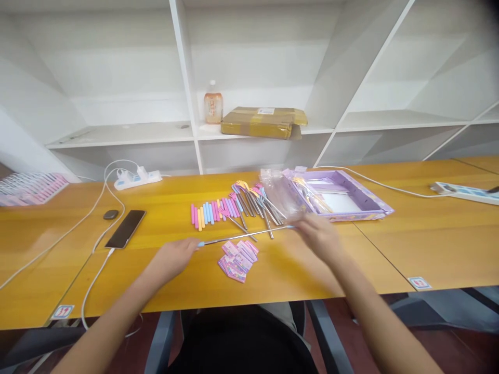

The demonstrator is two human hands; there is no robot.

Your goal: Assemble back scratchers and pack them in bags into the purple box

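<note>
My left hand (173, 259) is closed on one blue end of a long, thin telescopic back scratcher (245, 235). Its other blue end is in my right hand (315, 235), which is blurred and hides the tip. The metal rod stretches between both hands, above the table. Just beyond it lies a row of pink, yellow, blue and purple handles (208, 214). Beside that row is a heap of metal rods with coloured claw-shaped heads (249, 200). Small pink and purple cards (238, 262) are piled on the near side of the rod.
A purple open box (374, 214) holds several scratchers, with a clear plastic bag (275, 187) beside it. Left are a phone (126, 229), cables and a power strip (137, 179). A bottle (213, 106) and a taped carton (261, 122) sit on the shelf.
</note>
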